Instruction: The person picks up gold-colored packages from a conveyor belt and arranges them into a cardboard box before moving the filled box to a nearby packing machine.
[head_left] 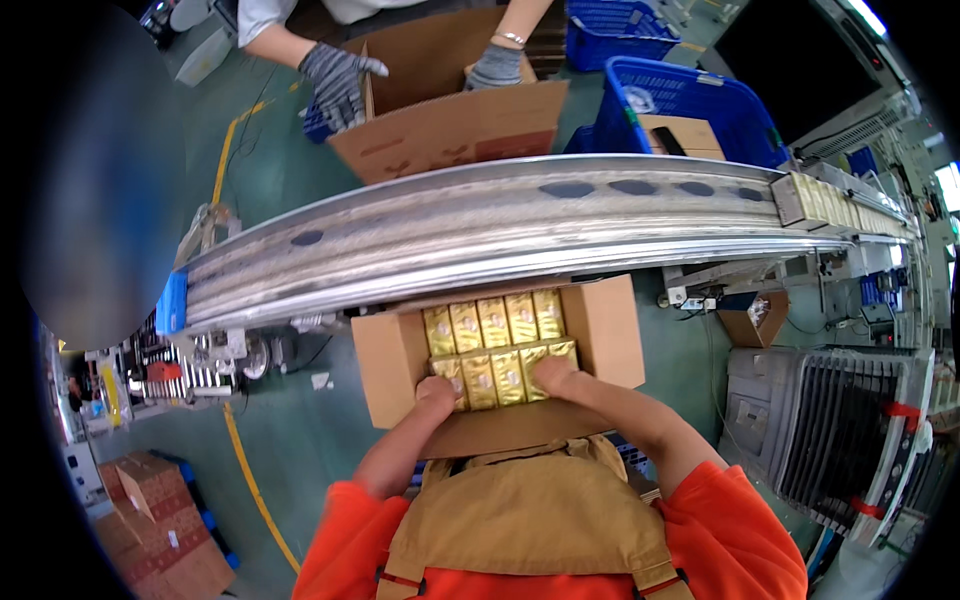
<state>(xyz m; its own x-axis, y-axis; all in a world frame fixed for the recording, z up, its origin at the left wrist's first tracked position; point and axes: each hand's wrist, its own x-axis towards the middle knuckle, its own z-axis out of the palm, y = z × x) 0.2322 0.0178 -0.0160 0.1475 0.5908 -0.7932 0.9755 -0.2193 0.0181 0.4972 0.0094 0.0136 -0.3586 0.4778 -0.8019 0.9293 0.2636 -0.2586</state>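
Note:
An open cardboard box point(605, 335) stands in front of me with its flaps spread out. Two rows of shiny gold packs point(493, 322) are inside it, the nearer row looking higher than the far one. My left hand point(436, 394) is curled at the left end of the nearer row of gold packs point(508, 376). At the right end of that same row, my right hand point(552, 374) is bent round the last pack. Together the hands clasp the row between them; most of the fingertips are hidden against the packs and inside the box.
A metal conveyor point(440, 235) crosses just beyond the box, with gold packs point(840, 205) lined up at its right end. Across it, a co-worker's gloved hands point(337, 85) hold another carton point(450, 130). Blue baskets point(690, 95) stand behind; stacked cartons point(165, 520) sit lower left.

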